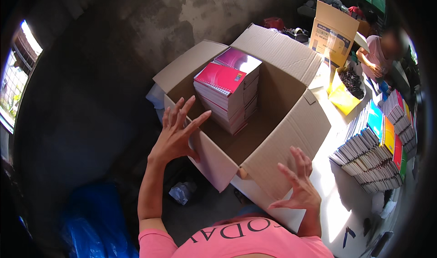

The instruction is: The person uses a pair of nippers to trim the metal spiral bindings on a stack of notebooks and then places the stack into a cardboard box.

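Observation:
In front of me an open cardboard box (277, 89) has its flaps folded outward. Two tall stacks of notebooks stand inside it against the far left side: the nearer is topped by a red spiral notebook (221, 79), the farther by a purple one (236, 60). My left hand (178, 129) is at the box's near left flap with its fingers spread and holds nothing. Beyond the near right flap my right hand (298, 183) is raised, fingers apart, holding nothing. Whether either hand touches the cardboard I cannot tell.
Stacks of spiral notebooks (371, 144) with blue, yellow, red and green covers stand on the white table (325, 203) at right. Dark-handled pliers (348, 236) lie nearby. Farther back are a yellow container (344, 98), another cardboard box (334, 35) and a seated person (378, 53).

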Motion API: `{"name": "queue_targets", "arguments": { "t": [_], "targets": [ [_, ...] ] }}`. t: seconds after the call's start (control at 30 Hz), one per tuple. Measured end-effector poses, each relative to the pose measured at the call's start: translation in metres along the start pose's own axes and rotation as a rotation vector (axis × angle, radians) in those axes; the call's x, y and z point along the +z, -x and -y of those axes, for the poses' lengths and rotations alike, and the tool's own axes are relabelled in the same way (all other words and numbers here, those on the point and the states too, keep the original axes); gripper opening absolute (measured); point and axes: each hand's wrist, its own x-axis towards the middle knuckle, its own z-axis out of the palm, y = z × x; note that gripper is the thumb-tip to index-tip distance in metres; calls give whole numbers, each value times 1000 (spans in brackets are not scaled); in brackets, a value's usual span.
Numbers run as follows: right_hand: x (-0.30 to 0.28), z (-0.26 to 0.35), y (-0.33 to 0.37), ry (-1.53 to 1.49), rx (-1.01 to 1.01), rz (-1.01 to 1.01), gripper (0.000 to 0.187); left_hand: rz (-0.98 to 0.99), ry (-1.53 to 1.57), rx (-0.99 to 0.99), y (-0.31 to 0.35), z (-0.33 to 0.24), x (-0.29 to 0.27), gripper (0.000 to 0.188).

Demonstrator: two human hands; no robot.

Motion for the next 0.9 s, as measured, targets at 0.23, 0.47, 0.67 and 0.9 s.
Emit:
{"name": "queue_targets", "arguments": {
  "t": [0.23,0.47,0.67,0.9],
  "targets": [
    [109,-47,-3,-102,-55,-213,102,-423,118,259,-21,36,74,63],
    [139,-56,-32,-64,-124,-420,111,-655,97,368,-34,48,97,35],
    [86,19,-15,42,531,-124,108,-420,209,576,-29,64,86,50],
    [-15,126,-88,-50,666,-678,51,-227,180,654,-97,180,2,80]
  ]
}}
